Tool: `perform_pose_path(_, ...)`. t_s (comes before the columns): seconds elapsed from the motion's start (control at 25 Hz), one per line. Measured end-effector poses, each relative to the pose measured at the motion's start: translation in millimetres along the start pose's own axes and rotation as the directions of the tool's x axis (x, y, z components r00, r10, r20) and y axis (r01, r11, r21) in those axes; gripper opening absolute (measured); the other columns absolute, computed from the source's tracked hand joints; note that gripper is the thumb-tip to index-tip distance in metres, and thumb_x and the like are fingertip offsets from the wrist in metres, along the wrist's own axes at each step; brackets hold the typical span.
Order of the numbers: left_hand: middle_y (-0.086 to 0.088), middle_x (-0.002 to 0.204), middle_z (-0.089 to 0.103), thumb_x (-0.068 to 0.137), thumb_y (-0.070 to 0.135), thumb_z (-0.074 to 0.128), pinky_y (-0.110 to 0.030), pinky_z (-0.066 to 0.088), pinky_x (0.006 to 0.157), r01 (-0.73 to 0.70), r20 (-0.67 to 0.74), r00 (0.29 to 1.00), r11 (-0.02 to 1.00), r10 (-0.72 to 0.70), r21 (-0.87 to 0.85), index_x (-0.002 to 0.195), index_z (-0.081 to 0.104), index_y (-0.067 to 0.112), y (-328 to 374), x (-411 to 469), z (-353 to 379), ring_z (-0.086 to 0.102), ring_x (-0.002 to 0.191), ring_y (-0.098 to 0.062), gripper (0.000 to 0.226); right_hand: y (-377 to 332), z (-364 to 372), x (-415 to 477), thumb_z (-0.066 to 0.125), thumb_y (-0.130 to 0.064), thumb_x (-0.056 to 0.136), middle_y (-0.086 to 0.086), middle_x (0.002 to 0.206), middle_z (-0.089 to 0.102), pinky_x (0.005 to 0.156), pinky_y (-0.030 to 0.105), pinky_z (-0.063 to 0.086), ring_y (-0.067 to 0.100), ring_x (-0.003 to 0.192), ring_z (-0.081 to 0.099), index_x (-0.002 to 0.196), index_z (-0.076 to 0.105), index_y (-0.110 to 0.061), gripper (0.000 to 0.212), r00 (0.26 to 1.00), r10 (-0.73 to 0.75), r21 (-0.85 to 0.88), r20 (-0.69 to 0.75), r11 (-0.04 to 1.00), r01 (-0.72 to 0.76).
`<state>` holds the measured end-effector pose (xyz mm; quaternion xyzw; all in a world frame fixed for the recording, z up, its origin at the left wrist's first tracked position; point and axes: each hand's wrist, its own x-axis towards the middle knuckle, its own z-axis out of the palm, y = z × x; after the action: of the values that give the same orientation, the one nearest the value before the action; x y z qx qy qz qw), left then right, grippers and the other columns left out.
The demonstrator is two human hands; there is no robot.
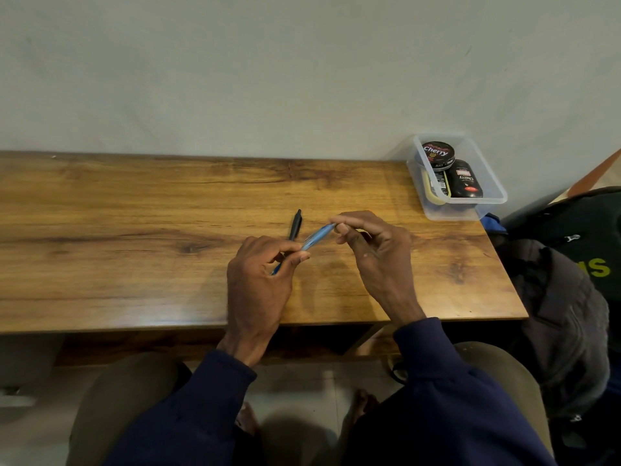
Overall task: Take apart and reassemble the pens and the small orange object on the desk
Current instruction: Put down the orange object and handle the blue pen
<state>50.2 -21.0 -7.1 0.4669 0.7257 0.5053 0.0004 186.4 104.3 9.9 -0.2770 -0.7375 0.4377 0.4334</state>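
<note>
Held a blue pen (316, 237) with both hands just above the table (134, 230), a little right of the middle and toward the near edge, slanted from near-left to far-right. Clamped the left grip (258, 280) on the near half of it, thumb and forefinger pinched round the barrel, with the darker blue end poking out below the fingers. Closed the right grip (373, 250) on the far-right end, thumb and forefinger pinched on the tip, the other fingers loosely curled beneath. Could not tell whether the barrel was in one piece or partly unscrewed.

Saw a black pen (295, 227) lying flat on the table just beyond the left grip, pointing away toward the wall, its near end hidden behind the fingers. Saw a clear plastic box (494, 193) at the far right corner of the table, with a round black tin (438, 153), a black bottle (465, 181) on its side and something yellowish beside them inside. Saw a dark bag (578, 230) and a grey jacket (554, 297) off the right end of the table. Wore dark blue sleeves (201, 415) down to the wrists
</note>
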Motion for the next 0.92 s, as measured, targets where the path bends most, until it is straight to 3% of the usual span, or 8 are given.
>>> perform_pose_path(0.16, 0.003, 0.095, 0.075, 0.081, 0.015, 0.086, -0.023, 0.055, 0.074, 0.034, -0.011, 0.999, 0.999, -0.034, -0.041, 0.100, 0.077, 0.015, 1.9, 3.0, -0.5, 0.067, 0.085, -0.012, 0.021, 10.1, -4.7, 1.9, 0.071, -0.013, 0.096, -0.002, 0.108, 0.075, 0.081, 0.029, 0.061, 0.013, 0.092, 0.072, 0.118, 0.074, -0.013, 0.022, 0.985, 0.115, -0.166, -0.125, 0.977, -0.135)
perform_pose_path(0.32, 0.004, 0.095, 0.075, 0.081, 0.017, 0.087, -0.028, 0.058, 0.074, 0.089, -0.019, 0.996, 0.994, -0.091, -0.061, 0.099, 0.078, 0.016, 0.7, 3.8, -2.0, 0.068, 0.085, -0.011, 0.021, 16.3, -1.1, 8.4, 0.073, -0.008, 0.094, 0.002, 0.105, 0.075, 0.079, 0.008, 0.051, 0.003, 0.091, 0.068, 0.112, 0.076, -0.009, 0.019, 0.976, 0.109, -0.385, -0.187, 0.906, -0.175)
perform_pose_path(0.44, 0.005, 0.094, 0.075, 0.081, 0.017, 0.087, -0.033, 0.060, 0.074, 0.108, -0.015, 0.994, 0.992, -0.109, -0.069, 0.100, 0.077, 0.017, -0.1, 4.1, -2.6, 0.068, 0.086, -0.010, 0.021, 18.6, 11.3, 23.5, 0.070, -0.004, 0.094, 0.010, 0.109, 0.072, 0.085, 0.021, 0.053, 0.018, 0.098, 0.066, 0.114, 0.073, -0.005, 0.020, 0.997, 0.041, -0.587, -0.064, 0.807, -0.071)
perform_pose_path(0.56, 0.006, 0.094, 0.074, 0.081, 0.018, 0.087, -0.036, 0.060, 0.074, 0.138, -0.020, 0.990, 0.987, -0.140, -0.080, 0.100, 0.077, 0.018, -0.5, 4.7, -4.8, 0.068, 0.086, -0.010, 0.021, 22.4, 18.0, 37.0, 0.065, -0.002, 0.096, 0.013, 0.110, 0.069, 0.086, 0.027, 0.049, 0.025, 0.106, 0.062, 0.114, 0.073, -0.003, 0.020, 0.997, 0.072, -0.726, 0.027, 0.687, -0.030)
perform_pose_path(0.72, 0.007, 0.096, 0.073, 0.081, 0.019, 0.086, -0.031, 0.060, 0.076, 0.179, -0.027, 0.983, 0.976, -0.183, -0.125, 0.100, 0.076, 0.020, -0.8, 6.5, -5.3, 0.068, 0.088, -0.006, 0.022, 24.0, 11.0, 35.8, 0.065, -0.003, 0.097, 0.010, 0.108, 0.070, 0.084, 0.024, 0.048, 0.022, 0.104, 0.062, 0.110, 0.075, -0.006, 0.016, 0.994, 0.084, -0.723, 0.070, 0.691, -0.008)
perform_pose_path(0.92, 0.008, 0.098, 0.072, 0.083, 0.019, 0.085, -0.026, 0.060, 0.079, 0.193, -0.022, 0.980, 0.966, -0.200, -0.170, 0.102, 0.075, 0.020, 2.1, 6.4, -5.8, 0.068, 0.091, -0.004, 0.021, 11.4, -0.2, 20.0, 0.066, -0.007, 0.098, -0.001, 0.100, 0.071, 0.077, 0.022, 0.056, 0.009, 0.090, 0.066, 0.103, 0.072, -0.016, 0.012, 0.983, 0.186, -0.405, -0.012, 0.897, -0.174)
